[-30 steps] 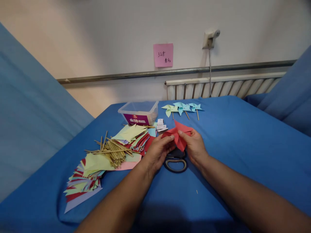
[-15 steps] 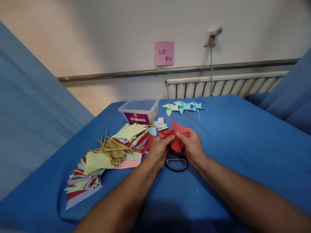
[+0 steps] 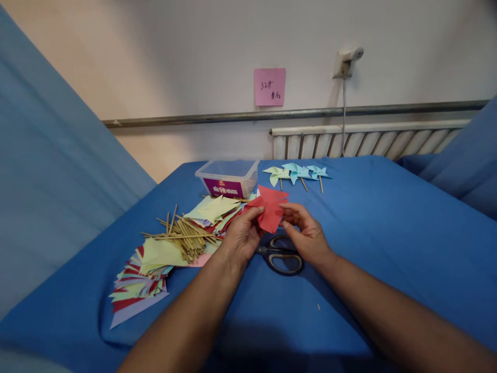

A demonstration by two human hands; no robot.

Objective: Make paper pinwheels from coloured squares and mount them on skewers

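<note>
A piece of red paper (image 3: pixel 271 210) with slits cut in from its corners is held up over the table, lying fairly flat. My left hand (image 3: pixel 244 234) pinches its left side, thumb on top and fingers underneath. At the paper's right edge is my right hand (image 3: pixel 308 235), its thumb and index finger apart and the fingertips touching or very close to the edge. Below the paper, black-handled scissors (image 3: pixel 285 263) lie on the blue cloth, their blades partly hidden by my left hand.
Left are thin sticks (image 3: pixel 186 235), cut paper sheets (image 3: pixel 213 208) and a fanned paper stack (image 3: pixel 137 282). Behind stands a clear plastic box (image 3: pixel 229 181). Several finished pinwheels (image 3: pixel 297 172) lie at the back of the blue-covered table (image 3: pixel 388 248). Wall and radiator (image 3: pixel 368 140) are behind.
The red paper, folded up between both hands before, is now spread flatter. My right hand has loosened and moved slightly away from the middle, uncovering more of the scissors. The view shifted a little.
</note>
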